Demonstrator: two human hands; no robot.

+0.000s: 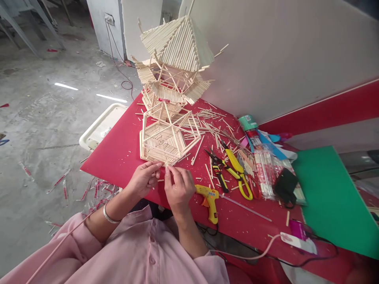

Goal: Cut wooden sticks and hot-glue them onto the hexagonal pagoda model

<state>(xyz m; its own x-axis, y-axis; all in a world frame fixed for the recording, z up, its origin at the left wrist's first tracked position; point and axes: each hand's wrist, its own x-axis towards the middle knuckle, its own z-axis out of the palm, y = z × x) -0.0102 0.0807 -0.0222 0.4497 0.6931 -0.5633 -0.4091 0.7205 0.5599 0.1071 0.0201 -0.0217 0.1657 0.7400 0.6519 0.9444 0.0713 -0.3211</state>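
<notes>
My left hand (145, 178) is closed in a pinch at the near edge of a hexagonal frame of pale wooden sticks (177, 134). What its fingertips hold, if anything, is too small to make out. Close beside it, my right hand (180, 187) pinches a short pale stick (166, 161) at the frame's near corner; whether that stick is joined to the frame I cannot tell. The frame has a spiral-patterned stick floor and thin upright posts. Behind it rises a tiered pagoda-like stick model (177, 47) with sloping roofs.
A yellow glue gun (210, 201) lies right of my right hand, beside a glue stick (247, 208). Farther right are black-and-yellow pliers (219, 173), yellow scissors (244, 185), bagged sticks (263, 173) and a green board (334, 197). Loose sticks (210, 114) litter the red tabletop (109, 157).
</notes>
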